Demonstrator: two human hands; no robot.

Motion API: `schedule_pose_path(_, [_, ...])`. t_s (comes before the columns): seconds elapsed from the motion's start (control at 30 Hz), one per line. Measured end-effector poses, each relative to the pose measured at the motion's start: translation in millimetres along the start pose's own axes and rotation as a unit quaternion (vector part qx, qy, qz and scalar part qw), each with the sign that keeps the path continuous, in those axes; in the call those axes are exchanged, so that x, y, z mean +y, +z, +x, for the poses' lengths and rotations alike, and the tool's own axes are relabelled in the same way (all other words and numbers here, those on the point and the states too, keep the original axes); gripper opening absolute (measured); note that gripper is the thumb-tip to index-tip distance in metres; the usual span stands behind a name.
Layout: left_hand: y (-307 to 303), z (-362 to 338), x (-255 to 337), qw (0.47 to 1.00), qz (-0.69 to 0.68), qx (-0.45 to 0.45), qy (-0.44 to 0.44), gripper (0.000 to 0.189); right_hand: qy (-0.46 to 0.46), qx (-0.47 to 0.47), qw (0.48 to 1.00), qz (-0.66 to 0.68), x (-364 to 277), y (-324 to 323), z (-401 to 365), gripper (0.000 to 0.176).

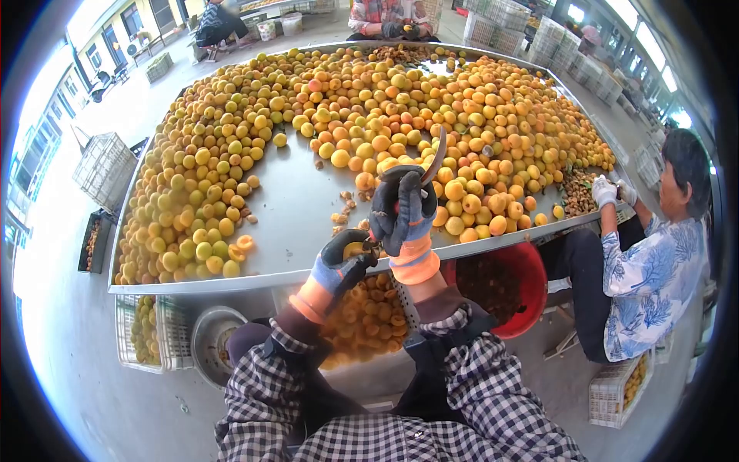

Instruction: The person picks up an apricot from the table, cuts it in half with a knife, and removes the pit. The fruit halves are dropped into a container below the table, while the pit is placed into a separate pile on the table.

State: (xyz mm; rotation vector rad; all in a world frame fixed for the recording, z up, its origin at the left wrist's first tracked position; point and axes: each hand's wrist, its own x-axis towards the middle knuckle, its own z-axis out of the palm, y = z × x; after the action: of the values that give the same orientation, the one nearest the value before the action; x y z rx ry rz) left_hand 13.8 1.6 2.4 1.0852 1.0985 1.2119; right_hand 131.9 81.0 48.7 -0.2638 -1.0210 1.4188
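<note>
My right hand (402,208), in a dark-palmed glove with an orange cuff, is closed around a knife with a curved blade (438,156) pointing up. Lower and to its left, my left hand (342,266) is closed on an apricot (355,249), of which only a small orange part shows. Both hands are over the near edge of a metal table (296,212), close together. Whole apricots (369,100) cover much of the tabletop, and a few pits (339,220) lie by my hands. Beneath them, halved apricots (369,312) fill a container.
A red tub (536,289) with dark contents stands below the table, right of my knees. At left are a metal basin (202,350) and a white crate (175,335). A gloved co-worker (654,254) sits at the right; another person (385,15) is across the table.
</note>
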Motion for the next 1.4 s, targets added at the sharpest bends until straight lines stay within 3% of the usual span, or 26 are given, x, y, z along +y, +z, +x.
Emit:
schedule_pose_path(0.07, [4,0,-8,1.000,-0.005,0.012,0.017,0.029,0.036,0.049,0.998,0.017,0,1,-5,0.033])
schedule_pose_path(0.23, [6,3,-23,0.999,-0.013,0.019,0.048,0.037,0.057,0.073,0.996,0.009,3,1,-11,0.034])
schedule_pose_path(0.3, [4,9,-35,0.986,0.065,0.030,0.152,0.036,0.061,0.075,0.995,0.007,9,1,-11,0.034])
schedule_pose_path(0.4, [3,2,-28,0.990,0.067,0.021,0.121,0.035,0.121,0.077,0.986,0.084,10,-2,-8,0.031])
schedule_pose_path(0.53, [1,1,-11,0.985,0.097,-0.014,0.142,0.033,0.131,0.094,0.985,0.062,13,-6,-7,0.031])
schedule_pose_path(0.6, [7,-5,7,0.990,-0.111,0.030,-0.086,0.032,0.101,0.096,0.984,0.107,11,-4,-6,0.031])
schedule_pose_path(0.63, [8,-5,6,0.990,-0.110,0.029,-0.084,0.032,0.098,0.095,0.985,0.108,10,-3,-6,0.031])
schedule_pose_path(0.7, [9,-7,-4,0.994,0.060,0.041,0.080,0.036,0.094,0.112,0.984,0.105,10,0,-7,0.029])
schedule_pose_path(0.73, [11,-4,-18,0.917,0.247,0.074,0.305,0.042,0.094,0.113,0.984,0.105,13,0,-6,0.029])
schedule_pose_path(0.77, [7,2,-30,0.918,0.245,0.074,0.303,0.042,0.106,0.117,0.983,0.098,19,-1,-6,0.029])
schedule_pose_path(0.83, [3,11,-31,0.824,0.377,0.136,0.400,0.039,0.124,0.120,0.981,0.089,25,-4,-7,0.028])
schedule_pose_path(0.97, [-2,9,-29,0.861,0.345,0.127,0.351,0.028,0.126,0.089,0.975,0.159,27,-3,-6,0.028])
schedule_pose_path(1.3, [6,-10,-7,0.944,0.251,0.077,0.199,0.030,0.122,0.028,0.968,0.215,29,-5,-10,0.027])
schedule_pose_path(1.4, [6,-12,-9,0.979,0.130,0.053,0.149,0.030,0.139,0.015,0.951,0.278,29,-7,-12,0.028])
